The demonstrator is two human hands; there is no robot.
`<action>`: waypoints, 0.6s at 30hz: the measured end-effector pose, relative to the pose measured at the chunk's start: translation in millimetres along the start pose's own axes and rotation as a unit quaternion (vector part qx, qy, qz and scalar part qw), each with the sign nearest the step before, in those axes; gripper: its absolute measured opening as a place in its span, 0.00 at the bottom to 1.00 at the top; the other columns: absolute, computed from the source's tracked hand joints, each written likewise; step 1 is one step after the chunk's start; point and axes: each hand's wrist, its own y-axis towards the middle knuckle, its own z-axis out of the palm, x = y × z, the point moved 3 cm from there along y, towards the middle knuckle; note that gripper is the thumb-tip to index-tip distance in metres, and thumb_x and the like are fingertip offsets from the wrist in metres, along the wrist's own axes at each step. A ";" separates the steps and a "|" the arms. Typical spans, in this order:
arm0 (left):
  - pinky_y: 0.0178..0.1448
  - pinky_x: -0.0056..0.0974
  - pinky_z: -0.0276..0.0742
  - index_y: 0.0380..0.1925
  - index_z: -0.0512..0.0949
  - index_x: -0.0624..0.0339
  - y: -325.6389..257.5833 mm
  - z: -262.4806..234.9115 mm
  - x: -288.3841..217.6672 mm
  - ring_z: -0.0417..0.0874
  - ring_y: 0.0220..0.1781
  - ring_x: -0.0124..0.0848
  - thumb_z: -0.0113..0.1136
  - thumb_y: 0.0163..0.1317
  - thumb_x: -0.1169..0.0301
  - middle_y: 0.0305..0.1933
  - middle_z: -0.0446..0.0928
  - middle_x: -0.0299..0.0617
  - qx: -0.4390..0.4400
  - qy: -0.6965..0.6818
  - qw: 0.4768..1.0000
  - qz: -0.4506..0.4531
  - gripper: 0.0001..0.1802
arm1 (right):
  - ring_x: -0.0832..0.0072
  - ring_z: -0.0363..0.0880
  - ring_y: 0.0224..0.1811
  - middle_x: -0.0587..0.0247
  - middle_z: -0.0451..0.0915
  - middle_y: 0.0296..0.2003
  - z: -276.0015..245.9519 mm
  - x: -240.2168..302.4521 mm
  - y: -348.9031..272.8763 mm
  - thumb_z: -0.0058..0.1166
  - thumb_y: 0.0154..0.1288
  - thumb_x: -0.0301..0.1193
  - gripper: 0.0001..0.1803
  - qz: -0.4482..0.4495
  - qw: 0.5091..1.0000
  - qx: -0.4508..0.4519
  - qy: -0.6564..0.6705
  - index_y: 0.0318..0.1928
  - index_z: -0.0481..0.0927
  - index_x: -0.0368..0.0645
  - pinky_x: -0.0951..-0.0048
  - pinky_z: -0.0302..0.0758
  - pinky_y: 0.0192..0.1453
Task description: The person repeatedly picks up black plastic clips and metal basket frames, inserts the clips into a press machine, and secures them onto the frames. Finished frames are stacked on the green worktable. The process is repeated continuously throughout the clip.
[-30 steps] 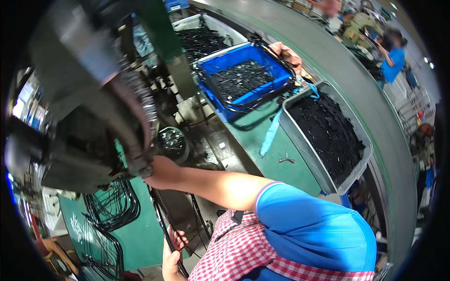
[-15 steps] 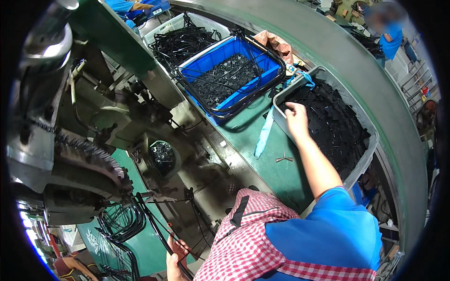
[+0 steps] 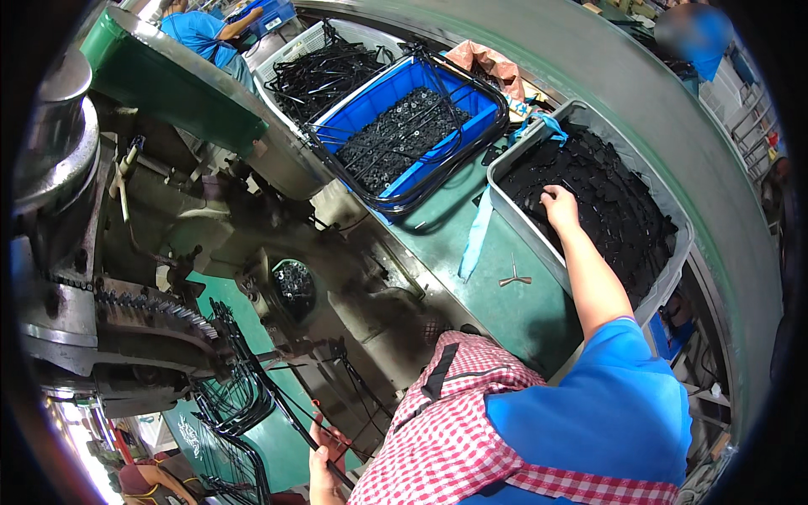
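Observation:
My left hand (image 3: 326, 461), low in the picture, is closed around the bar of a black metal tube frame (image 3: 284, 410). This frame slants up and left toward the machine, with thin black wires beside it. My right hand (image 3: 560, 208) reaches into a grey plastic bin (image 3: 528, 220) of flat black parts (image 3: 619, 198). Its fingers are bent together against the parts near the bin's left side; whether a part is between the fingertips cannot be made out.
A large metal press (image 3: 126, 320) fills the left side. A small bowl of nuts (image 3: 295, 282) sits on it. Beyond stand a blue crate (image 3: 370, 198) with small hardware and a white basket (image 3: 268, 77) of black rods. A T-handled tool (image 3: 515, 279) lies on the green table. Other people work farther off.
My right hand has moved slightly right and down over the black parts, its fingers drawing closer together. My left hand still grips the tube frame. The whole view has shifted a little.

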 end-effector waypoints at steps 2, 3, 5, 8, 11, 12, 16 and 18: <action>0.49 0.37 0.69 0.69 0.51 0.57 -0.4 -3.6 1.7 0.71 0.42 0.30 0.67 0.40 0.43 0.41 0.67 0.38 -0.009 -0.003 1.000 -0.003 0.59 | 0.67 0.82 0.40 0.54 0.84 0.39 -9.4 13.4 -10.1 0.60 0.56 0.28 0.16 -0.016 0.994 -0.033 0.108 0.45 0.81 0.34 0.70 0.76 0.49; 0.49 0.36 0.69 0.69 0.51 0.57 0.6 -6.4 3.9 0.71 0.42 0.30 0.67 0.40 0.43 0.41 0.67 0.38 0.005 -0.006 1.000 0.000 0.59 | 0.70 0.82 0.38 0.56 0.83 0.37 -13.4 39.2 -22.1 0.60 0.56 0.28 0.15 -0.003 0.986 -0.005 0.168 0.44 0.81 0.34 0.72 0.75 0.46; 0.49 0.36 0.69 0.69 0.50 0.57 0.9 -15.6 11.1 0.71 0.41 0.30 0.67 0.40 0.43 0.42 0.66 0.38 0.021 -0.017 1.000 0.010 0.59 | 0.76 0.80 0.33 0.60 0.83 0.32 -18.0 105.3 -56.4 0.61 0.56 0.26 0.14 0.024 0.956 0.064 0.285 0.43 0.81 0.33 0.77 0.75 0.39; 0.48 0.35 0.68 0.68 0.48 0.64 0.1 -15.3 8.9 0.68 0.39 0.27 0.67 0.40 0.39 0.39 0.65 0.37 0.025 0.003 0.999 0.028 0.63 | 0.83 0.78 0.30 0.66 0.81 0.30 10.5 181.6 -106.9 0.60 0.57 0.24 0.09 -0.005 0.930 0.206 0.304 0.40 0.80 0.35 0.83 0.70 0.32; 0.48 0.35 0.65 0.69 0.50 0.60 5.7 -20.4 12.1 0.68 0.39 0.27 0.64 0.43 0.38 0.40 0.65 0.36 0.058 0.007 0.997 0.041 0.59 | 0.79 0.80 0.35 0.62 0.81 0.34 61.5 243.3 -173.9 0.57 0.61 0.24 0.09 -0.107 0.839 0.349 0.405 0.41 0.79 0.35 0.78 0.75 0.38; 0.50 0.35 0.65 0.69 0.50 0.59 8.7 -18.2 7.3 0.68 0.42 0.27 0.65 0.43 0.38 0.42 0.66 0.35 0.068 0.005 0.997 0.039 0.59 | 0.79 0.79 0.36 0.62 0.81 0.34 75.0 263.9 -196.2 0.56 0.61 0.23 0.08 -0.064 0.797 0.413 0.435 0.41 0.79 0.35 0.77 0.76 0.39; 0.53 0.33 0.64 0.70 0.50 0.58 7.1 -31.0 15.1 0.68 0.45 0.24 0.66 0.43 0.38 0.45 0.66 0.32 0.064 -0.012 0.998 0.027 0.60 | 0.80 0.74 0.33 0.65 0.77 0.36 131.3 326.2 -278.8 0.55 0.60 0.20 0.13 -0.097 0.702 0.555 0.437 0.47 0.76 0.37 0.78 0.73 0.36; 0.50 0.30 0.64 0.69 0.52 0.59 6.2 -35.3 16.2 0.67 0.42 0.22 0.64 0.48 0.43 0.43 0.67 0.30 0.076 -0.019 0.996 0.047 0.54 | 0.82 0.69 0.31 0.65 0.73 0.40 148.6 352.0 -306.8 0.54 0.58 0.18 0.20 -0.137 0.684 0.570 0.433 0.52 0.72 0.40 0.79 0.70 0.33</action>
